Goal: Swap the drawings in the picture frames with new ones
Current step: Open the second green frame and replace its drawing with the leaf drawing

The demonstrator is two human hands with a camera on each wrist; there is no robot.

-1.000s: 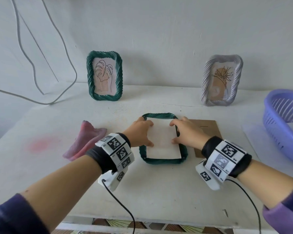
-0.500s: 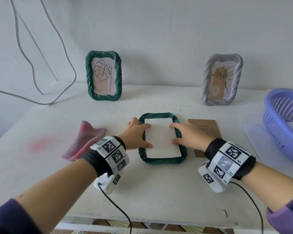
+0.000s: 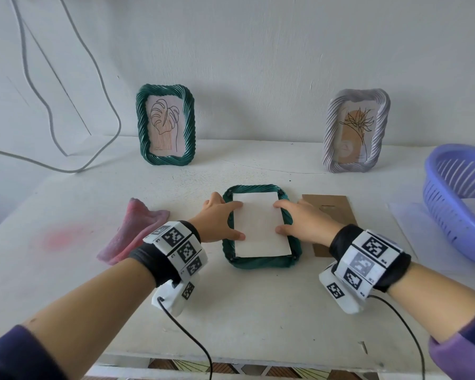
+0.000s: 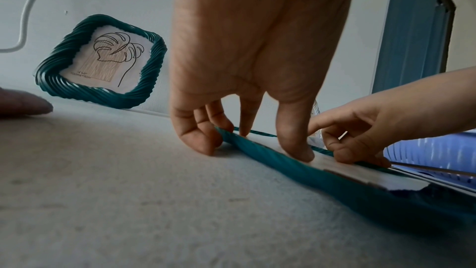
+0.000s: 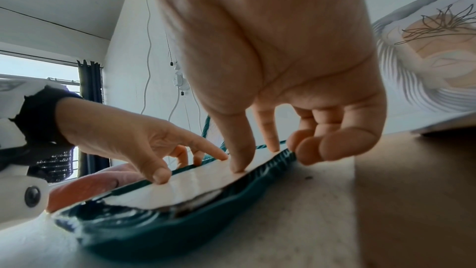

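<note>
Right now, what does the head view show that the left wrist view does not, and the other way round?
Only the head view shows the brown backing board, the grey frame and the pink cloth whole. Only the left wrist view shows a blue door and the left fingertips pressing from the side. Both show the left hand, the right hand, the white sheet, the lying green frame and the standing green frame.

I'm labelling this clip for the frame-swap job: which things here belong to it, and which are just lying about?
Part of the job:
- flat green frame, face down
- white sheet in it
- left hand and right hand, fingers on the sheet
- brown backing board
- standing green frame
- grey frame

Lying about:
- pink cloth
- purple basket
- cable
</note>
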